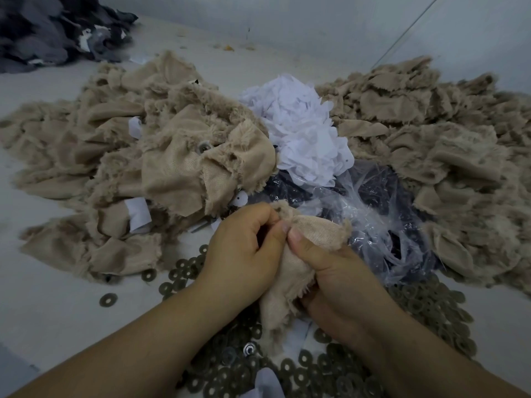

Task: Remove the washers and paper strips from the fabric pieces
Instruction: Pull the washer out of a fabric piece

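- Heaped beige fabric pile (120,156) lies left, washers (178,277) scattered before it.
- Left hand (244,254) pinches the held fabric piece (313,234) at centre.
- Right hand (339,280) clutches that piece's lower part, thumb pressed on top.
- White paper strips (301,130) heap behind; another beige pile (431,133) lies right.

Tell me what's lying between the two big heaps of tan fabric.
In the head view, a mound of white paper strips sits between the left fabric heap and the right fabric heap, with a crumpled clear plastic bag just in front of it.
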{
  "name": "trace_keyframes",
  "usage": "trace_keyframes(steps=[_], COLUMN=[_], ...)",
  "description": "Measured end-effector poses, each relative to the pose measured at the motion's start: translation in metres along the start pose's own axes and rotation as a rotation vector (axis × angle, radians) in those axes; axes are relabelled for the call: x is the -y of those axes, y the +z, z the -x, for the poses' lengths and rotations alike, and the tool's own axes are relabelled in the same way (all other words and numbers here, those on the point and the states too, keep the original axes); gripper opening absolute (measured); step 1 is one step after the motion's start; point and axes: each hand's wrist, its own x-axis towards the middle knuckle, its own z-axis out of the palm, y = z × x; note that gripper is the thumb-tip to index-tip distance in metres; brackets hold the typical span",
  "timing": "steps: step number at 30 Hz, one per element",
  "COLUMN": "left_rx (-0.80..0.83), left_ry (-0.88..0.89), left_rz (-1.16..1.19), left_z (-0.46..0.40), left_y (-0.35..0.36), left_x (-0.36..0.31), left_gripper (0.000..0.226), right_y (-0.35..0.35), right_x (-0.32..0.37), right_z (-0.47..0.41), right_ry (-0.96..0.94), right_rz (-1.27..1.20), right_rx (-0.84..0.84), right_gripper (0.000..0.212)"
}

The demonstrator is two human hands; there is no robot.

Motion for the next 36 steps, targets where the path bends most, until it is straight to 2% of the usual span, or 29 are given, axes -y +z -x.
trace_keyframes(steps=[4,11,18,27,30,34,36], left_rx=[0.045,0.065,0.033,0.066,0.085,0.124,0.168], left_ry=[-0.026,-0.102,-0.07,-0.08,-0.09,-0.164,-0.18], left_rz=[0.042,0.259,0.185,0.13,0.14,0.281,0.306], left_z=[0.0,-0.001,-0.002,-0.002,-0.003,-0.006,-0.007], left_y=[0.0,-0.001,-0.002,-0.001,-0.001,-0.005,-0.007], left_x=[-0.003,-0.006,-0.006,-0.002,-0.002,-0.004,-0.003], left_gripper=[0.029,0.036,0.036,0.039,0.044,0.03,0.035], right_y=[0.001,0.002,0.001,0.0,-0.001,0.001,0.002], right_x=[0.001,-0.002,-0.002,-0.004,-0.006,-0.008,-0.009], right_z=[0.0,-0.003,-0.003,-0.004,-0.004,-0.002,0.0], right_ry=[0.021,0.089,0.115,0.138,0.094,-0.051,-0.09], right_rz=[-0.025,-0.07,-0.118,-0.136,-0.092,-0.001,0.05], right_rx=[-0.016,-0.044,-0.03,-0.027,-0.026,-0.065,-0.066], right_gripper=[0.033,0.037,0.036,0.039,0.039,0.041,0.04])
